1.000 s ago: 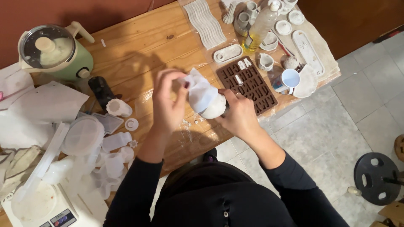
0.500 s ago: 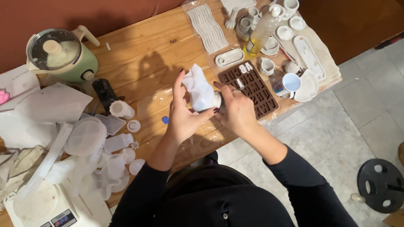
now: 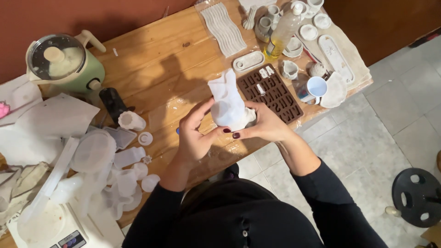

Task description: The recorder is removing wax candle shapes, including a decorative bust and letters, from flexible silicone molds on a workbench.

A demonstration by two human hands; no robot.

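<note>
**Both hands around a white mould above the wooden table**

We took the brown letter tray (image 3: 271, 93) as our landmark and read from left to right. Far to its left stood the green cooker (image 3: 69, 62) with its glass lid, and below that a heap of translucent moulds (image 3: 115, 165) beside a white scale (image 3: 46, 227). Just left of the tray we held the white mould (image 3: 228, 104) above the wooden table (image 3: 151, 50), its upper end sticking up free. Our left hand (image 3: 195, 138) curled round its left side, fingers bent and thumb pressed near the base. Our right hand (image 3: 265, 125) cupped the lower right side, closed about it, thumb meeting the other thumb. Right of the tray stood a blue-lined cup (image 3: 317, 86), and above it a yellow bottle (image 3: 282, 32).

We judged that the soft mould could slip or buckle, since only its lower part was gripped. Dropped, it might strike the tray close beside it.
</note>
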